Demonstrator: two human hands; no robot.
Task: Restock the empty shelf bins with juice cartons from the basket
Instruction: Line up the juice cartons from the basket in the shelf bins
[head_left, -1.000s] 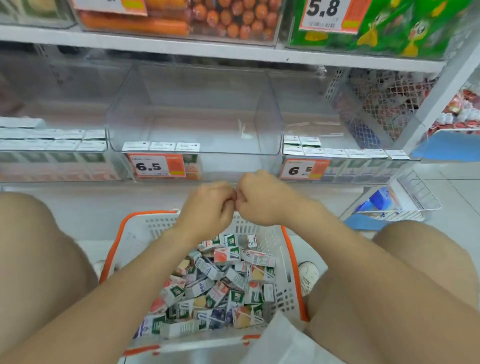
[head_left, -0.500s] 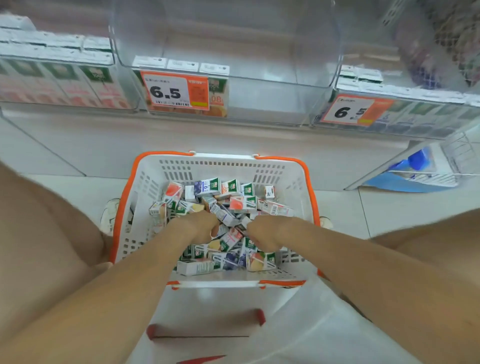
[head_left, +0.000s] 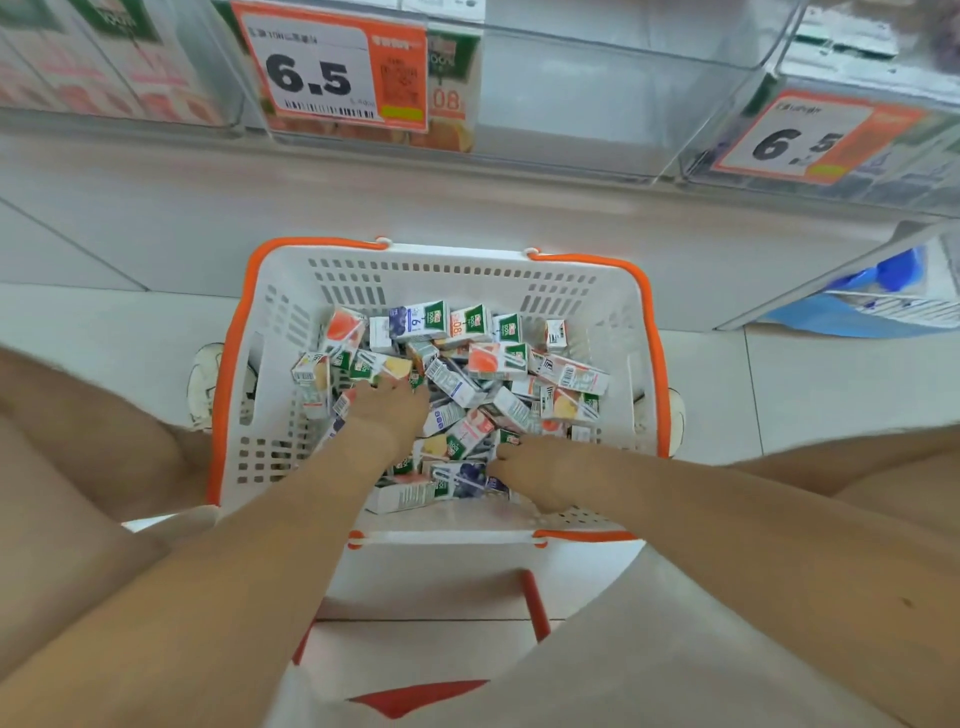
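At eleven o'clock of the view a clear left bin (head_left: 104, 62) is sitting on the shelf with rows of cartons behind its wall, blurred. Just to its right an orange-and-white price tag (head_left: 332, 67) reading 6.5 is hanging on the front of the middle bin (head_left: 597, 88), where one carton is showing behind the tag at the front left corner. Lower down, at nine o'clock of the basket (head_left: 467, 270), the toe of our left shoe (head_left: 205, 384) is touching its orange rim. The white basket is standing on the floor between our knees, and the juice cartons (head_left: 483, 358) are lying in it in a loose heap, tipped every way. Our left hand (head_left: 387, 410) is reaching palm down into the heap near its centre; its fingertips are dipping among the cartons, and we cannot tell whether they are gripping one. At five o'clock of that hand our right hand (head_left: 540, 467) is resting on the near cartons, its fingers curling toward nine o'clock against a blue-printed carton; whether they are pinching it we cannot tell. At three o'clock of the basket our right shoe (head_left: 675, 421) is peeking past the rim. At two o'clock of the view a second price tag (head_left: 810, 137) is hanging, and below it a blue package (head_left: 893, 270) is lying in a wire tray (head_left: 883, 306).
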